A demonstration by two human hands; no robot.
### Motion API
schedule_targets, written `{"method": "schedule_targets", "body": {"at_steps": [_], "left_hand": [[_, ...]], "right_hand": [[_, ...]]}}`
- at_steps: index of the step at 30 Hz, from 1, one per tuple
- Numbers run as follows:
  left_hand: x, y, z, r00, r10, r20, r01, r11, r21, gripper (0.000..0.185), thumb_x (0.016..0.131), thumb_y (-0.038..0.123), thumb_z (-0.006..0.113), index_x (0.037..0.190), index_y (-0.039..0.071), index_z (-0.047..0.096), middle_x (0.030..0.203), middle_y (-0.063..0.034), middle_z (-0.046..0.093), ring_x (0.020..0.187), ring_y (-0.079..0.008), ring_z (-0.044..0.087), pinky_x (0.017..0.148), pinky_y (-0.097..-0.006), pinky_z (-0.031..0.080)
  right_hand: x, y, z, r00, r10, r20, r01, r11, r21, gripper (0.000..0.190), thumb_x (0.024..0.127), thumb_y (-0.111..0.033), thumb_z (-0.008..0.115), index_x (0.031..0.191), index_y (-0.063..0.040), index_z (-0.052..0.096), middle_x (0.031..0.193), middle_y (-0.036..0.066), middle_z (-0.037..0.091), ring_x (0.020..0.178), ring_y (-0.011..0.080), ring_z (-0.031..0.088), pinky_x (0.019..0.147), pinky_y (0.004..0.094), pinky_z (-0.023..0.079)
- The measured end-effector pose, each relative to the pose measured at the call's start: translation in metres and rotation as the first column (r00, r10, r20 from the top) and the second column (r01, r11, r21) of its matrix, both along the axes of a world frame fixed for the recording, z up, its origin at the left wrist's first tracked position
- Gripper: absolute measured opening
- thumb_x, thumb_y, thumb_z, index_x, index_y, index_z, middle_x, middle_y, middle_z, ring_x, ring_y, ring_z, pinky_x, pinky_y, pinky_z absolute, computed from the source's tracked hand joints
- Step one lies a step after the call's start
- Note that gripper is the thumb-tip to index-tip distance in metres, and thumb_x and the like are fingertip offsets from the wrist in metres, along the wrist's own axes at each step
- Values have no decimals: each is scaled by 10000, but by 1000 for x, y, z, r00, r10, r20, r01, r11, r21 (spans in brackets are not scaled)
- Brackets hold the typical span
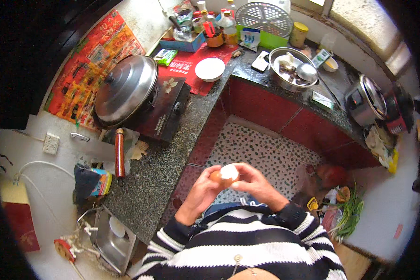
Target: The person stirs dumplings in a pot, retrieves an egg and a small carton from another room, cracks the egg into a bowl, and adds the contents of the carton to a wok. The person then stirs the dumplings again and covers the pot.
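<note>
A brown-shelled egg (224, 176) is held in front of my striped sweater, above the floor. Its upper right side shows a bright white area where the brown shell is gone. My left hand (200, 190) grips the egg's left end, thumb and fingers around the shell. At the other end, my right hand (253, 180) has its thumb and fingertips on the egg near the white part. The fingers hide part of the shell.
Left, a lidded wok (127, 91) with a wooden handle sits on a stove (164, 115). Behind are a white bowl (210, 69) and a metal basin (276, 78) with a ladle. A sink (113, 241) is lower left; green vegetables (350, 213) lie right.
</note>
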State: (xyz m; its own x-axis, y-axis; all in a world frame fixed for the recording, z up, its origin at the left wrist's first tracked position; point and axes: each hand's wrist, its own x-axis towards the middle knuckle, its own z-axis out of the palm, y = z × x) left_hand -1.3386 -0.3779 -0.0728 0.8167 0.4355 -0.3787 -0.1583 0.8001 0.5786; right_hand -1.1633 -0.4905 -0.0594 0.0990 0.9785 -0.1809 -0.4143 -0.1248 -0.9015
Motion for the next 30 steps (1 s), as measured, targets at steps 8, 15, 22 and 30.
{"method": "schedule_targets", "body": {"at_steps": [8, 15, 22, 30], "left_hand": [[143, 38, -16, 963, 120, -241, -12, 913, 407, 551, 844, 55, 686, 1316, 15, 403, 1138, -110, 559, 971, -180, 607, 847, -341, 541], [217, 175, -26, 873, 439, -210, -60, 525, 849, 618, 783, 104, 738, 1307, -17, 433, 1224, -109, 515, 1078, -191, 557, 954, -330, 461], [266, 300, -42, 634, 705, -317, 370, 84, 925, 616, 745, 194, 756, 1279, 57, 482, 1142, -187, 606, 1074, -334, 576, 909, -442, 466], [285, 366, -89, 592, 657, -467, 666, -73, 742, 563, 754, 158, 721, 1273, 113, 508, 1158, -102, 633, 1134, -319, 520, 929, -508, 402]], "right_hand": [[134, -16, 2, 968, -223, -115, 214, 973, -85, 510, 843, -126, 704, 1298, -14, 501, 1195, 54, 600, 1100, 145, 563, 982, 312, 434], [191, 70, -11, 960, -235, -150, 226, 971, -74, 528, 850, -131, 688, 1319, -6, 481, 1223, 55, 590, 1107, 142, 557, 976, 300, 429], [230, 197, -17, 959, -204, -196, 193, 979, -72, 511, 876, -161, 689, 1329, -47, 482, 1165, 5, 593, 992, 82, 555, 793, 230, 441], [249, 329, -47, 974, -215, 70, 224, 961, -164, 520, 840, -177, 724, 1279, -12, 498, 1136, 66, 589, 1008, 132, 555, 835, 286, 475]]}}
